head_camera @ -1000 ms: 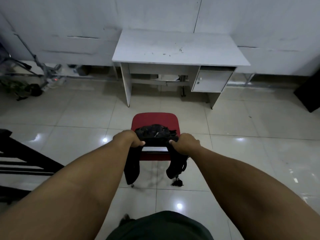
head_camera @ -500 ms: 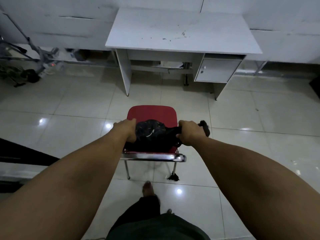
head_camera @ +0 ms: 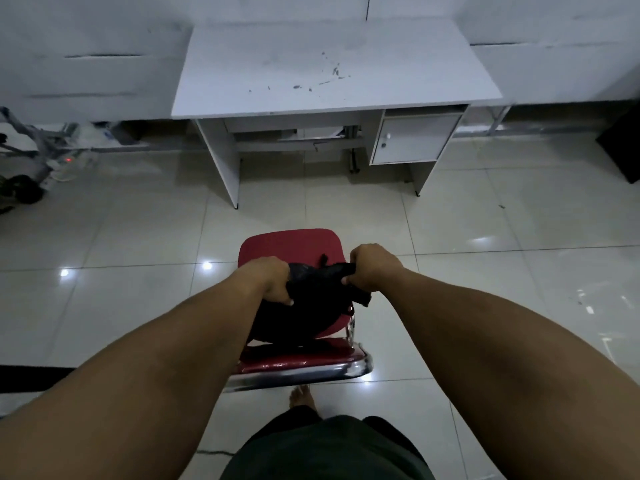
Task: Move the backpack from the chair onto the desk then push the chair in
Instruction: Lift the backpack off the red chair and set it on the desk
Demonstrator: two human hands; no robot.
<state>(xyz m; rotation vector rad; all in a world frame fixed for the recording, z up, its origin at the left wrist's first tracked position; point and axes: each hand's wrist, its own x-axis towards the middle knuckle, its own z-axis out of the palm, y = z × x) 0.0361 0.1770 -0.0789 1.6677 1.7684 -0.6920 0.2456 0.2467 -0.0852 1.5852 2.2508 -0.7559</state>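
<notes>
A black backpack (head_camera: 311,303) is on the seat of a red chair (head_camera: 291,245) with a chrome frame, which stands on the tiled floor in front of me. My left hand (head_camera: 268,280) grips the backpack's left side. Its right side, near a strap, is gripped by my right hand (head_camera: 372,268). The chair's padded back (head_camera: 301,365) is nearest to me. A white desk (head_camera: 332,71) stands further ahead against the wall, well apart from the chair, its top bare except for dark marks.
The desk has a small cupboard (head_camera: 412,138) under its right side and open knee room on its left. Grey stands and cables (head_camera: 41,154) lie at the left wall. A dark object (head_camera: 623,147) sits at the right edge. My bare foot (head_camera: 301,396) is behind the chair.
I have stepped closer, so the chair and desk look larger and nearer. The backpack, earlier draped over the chair's back, now sits bunched over the seat between my hands.
</notes>
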